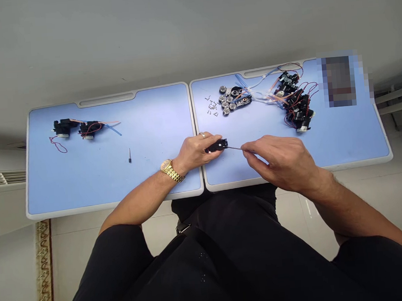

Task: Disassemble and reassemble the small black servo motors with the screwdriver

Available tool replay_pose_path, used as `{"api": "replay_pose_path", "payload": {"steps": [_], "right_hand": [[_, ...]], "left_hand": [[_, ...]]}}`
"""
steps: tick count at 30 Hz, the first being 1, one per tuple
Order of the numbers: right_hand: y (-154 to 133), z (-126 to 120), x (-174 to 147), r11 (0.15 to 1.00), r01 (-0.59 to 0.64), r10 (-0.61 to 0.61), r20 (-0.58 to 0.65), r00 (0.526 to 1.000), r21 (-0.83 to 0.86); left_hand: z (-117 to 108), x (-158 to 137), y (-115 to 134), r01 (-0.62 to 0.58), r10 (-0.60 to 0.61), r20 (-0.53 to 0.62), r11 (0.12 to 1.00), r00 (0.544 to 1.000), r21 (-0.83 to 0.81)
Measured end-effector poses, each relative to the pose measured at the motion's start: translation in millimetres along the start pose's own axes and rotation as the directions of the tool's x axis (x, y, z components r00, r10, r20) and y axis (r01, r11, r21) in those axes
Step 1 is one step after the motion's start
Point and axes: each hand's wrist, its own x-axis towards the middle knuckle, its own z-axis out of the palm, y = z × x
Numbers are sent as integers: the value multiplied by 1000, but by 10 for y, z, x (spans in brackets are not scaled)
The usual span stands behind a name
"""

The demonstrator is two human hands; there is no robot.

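My left hand (198, 151), with a ring and a gold watch on its wrist, is closed around a small black plastic part (220, 145) just right of the seam between the two table halves. My fingers cover much of this part. My right hand (281, 158) pinches a screwdriver with a thin metal shaft (234, 148). Its shaft points left, and the tip meets the right end of the black part. The handle is hidden by my fingers. Beyond my hands lie several loose screws (213, 107) and several round silver pieces (225, 104).
Black assemblies (297, 108) with motors, red wires and pale tubes lie at the right. Two similar black assemblies (90, 130) rest on the left half. A small dark-ended metal tool (129, 156) lies nearer me. A blurred dark rectangle (340, 81) is at the far right.
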Motion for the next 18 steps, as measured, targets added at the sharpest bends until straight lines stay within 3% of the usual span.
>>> {"api": "replay_pose_path", "payload": {"steps": [5, 12, 18], "right_hand": [[-32, -53, 57, 999, 26, -24, 75, 997, -31], [-92, -202, 224, 996, 80, -67, 299, 952, -33], [-64, -199, 292, 990, 115, -83, 306, 948, -85]], "left_hand": [[-15, 14, 21, -3, 3, 15, 1000, 1000, -12], [-48, 47, 68, 16, -15, 35, 999, 999, -27], [-47, 49, 59, -27, 29, 36, 998, 999, -48]]}}
